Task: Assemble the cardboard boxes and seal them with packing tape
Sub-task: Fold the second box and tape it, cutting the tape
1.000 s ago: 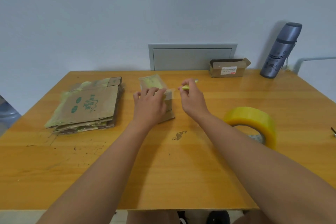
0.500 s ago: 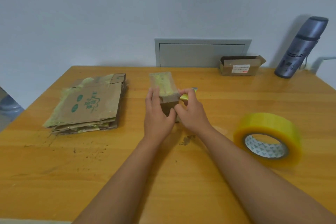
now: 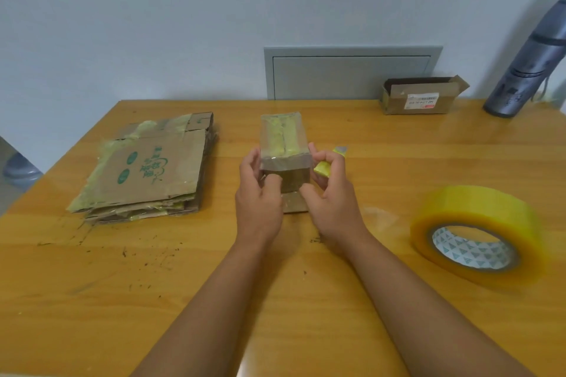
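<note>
Nearest, the tape roll lay untouched on the table, right of the arms. Mid-table, both hands had closed in on the box — a second before the left alone pressed it. The left hand gripped its side; the right hand steadied it while pinching a yellow cutter. Taping looked finished. Beyond lay the flat cartons.

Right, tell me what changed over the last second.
The left hand went from lying on top of the small taped box to gripping its side; the right hand, holding a yellow cutter, came in to grip the other side. Flat cardboard stack and tape roll stayed put.
</note>
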A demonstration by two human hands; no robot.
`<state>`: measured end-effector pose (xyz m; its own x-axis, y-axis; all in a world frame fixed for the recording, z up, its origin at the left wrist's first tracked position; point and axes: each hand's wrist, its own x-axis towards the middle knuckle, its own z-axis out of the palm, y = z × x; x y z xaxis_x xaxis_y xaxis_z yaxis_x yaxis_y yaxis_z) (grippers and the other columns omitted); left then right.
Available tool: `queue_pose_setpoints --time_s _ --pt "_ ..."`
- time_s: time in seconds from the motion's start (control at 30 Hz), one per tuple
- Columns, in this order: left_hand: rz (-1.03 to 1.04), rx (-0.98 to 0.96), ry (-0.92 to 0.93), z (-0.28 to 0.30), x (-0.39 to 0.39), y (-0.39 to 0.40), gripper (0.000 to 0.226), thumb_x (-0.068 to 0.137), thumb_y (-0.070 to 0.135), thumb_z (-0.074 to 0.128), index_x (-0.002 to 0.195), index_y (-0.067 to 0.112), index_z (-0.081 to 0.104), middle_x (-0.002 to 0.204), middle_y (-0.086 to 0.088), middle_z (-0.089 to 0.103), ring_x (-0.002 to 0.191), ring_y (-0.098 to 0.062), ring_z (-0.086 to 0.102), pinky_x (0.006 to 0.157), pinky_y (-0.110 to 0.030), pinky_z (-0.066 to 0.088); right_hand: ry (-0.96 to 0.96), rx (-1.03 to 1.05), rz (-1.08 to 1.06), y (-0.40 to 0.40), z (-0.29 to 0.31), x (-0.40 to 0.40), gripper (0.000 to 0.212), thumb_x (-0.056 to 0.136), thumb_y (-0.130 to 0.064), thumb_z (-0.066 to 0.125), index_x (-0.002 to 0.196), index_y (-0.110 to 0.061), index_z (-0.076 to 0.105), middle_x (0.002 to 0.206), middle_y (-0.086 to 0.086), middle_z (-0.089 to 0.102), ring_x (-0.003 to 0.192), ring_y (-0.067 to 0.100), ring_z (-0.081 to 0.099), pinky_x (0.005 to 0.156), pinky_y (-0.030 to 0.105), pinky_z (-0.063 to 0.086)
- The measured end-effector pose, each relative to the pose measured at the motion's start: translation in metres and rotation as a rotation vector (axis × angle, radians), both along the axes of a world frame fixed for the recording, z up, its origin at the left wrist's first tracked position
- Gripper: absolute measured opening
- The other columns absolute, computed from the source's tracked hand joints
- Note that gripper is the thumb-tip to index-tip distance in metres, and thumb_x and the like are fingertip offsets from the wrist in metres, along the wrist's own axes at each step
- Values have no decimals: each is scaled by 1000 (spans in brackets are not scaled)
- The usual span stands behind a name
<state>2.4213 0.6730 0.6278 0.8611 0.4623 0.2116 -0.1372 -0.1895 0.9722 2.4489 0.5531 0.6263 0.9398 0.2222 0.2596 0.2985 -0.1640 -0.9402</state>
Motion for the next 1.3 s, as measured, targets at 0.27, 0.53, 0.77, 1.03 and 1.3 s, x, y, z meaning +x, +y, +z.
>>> queue_pose_setpoints --time_s 0.27,0.53,0.77,1.03,1.3 --pt "95 235 -16 -4 -6 10 22 92 47 62 108 32 64 105 13 49 87 9 56 69 -9 46 -69 102 -189 0 -4 -5 23 90 -24 72 96 -27 50 121 -13 66 71 -9 64 65 9 45" --pt "41 479 -84 -14 0 23 26 93 25 67 115 13 64 110 0 42 96 14 47 77 -2 40 -231 -43 -195 -1 -9 4 28 93 -23 68 116 -24 53 106 -22 61 79 3 67 67 37 56" --pt "38 484 -94 -16 0 23 27 91 20 70 117 16 63 106 10 41 93 -1 49 79 -7 44 -249 -21 -156 -1 -11 8 32 91 -18 70 117 -22 52 108 -28 57 82 8 67 74 30 55" --pt "18 423 -116 -17 2 22 28 91 15 70 117 20 62 107 12 42 95 0 52 79 -5 43 -237 -14 -155 -4 -12 11 30 95 -10 62 117 -25 50 111 -23 58 68 11 62 66 29 53" --pt "47 279 -78 -19 -4 24 16 99 16 58 113 21 53 102 22 60 88 7 59 66 -9 43 -175 71 -177 -5 -11 10 29 96 -4 57 111 -25 45 106 -9 62 58 16 56 58 32 50"
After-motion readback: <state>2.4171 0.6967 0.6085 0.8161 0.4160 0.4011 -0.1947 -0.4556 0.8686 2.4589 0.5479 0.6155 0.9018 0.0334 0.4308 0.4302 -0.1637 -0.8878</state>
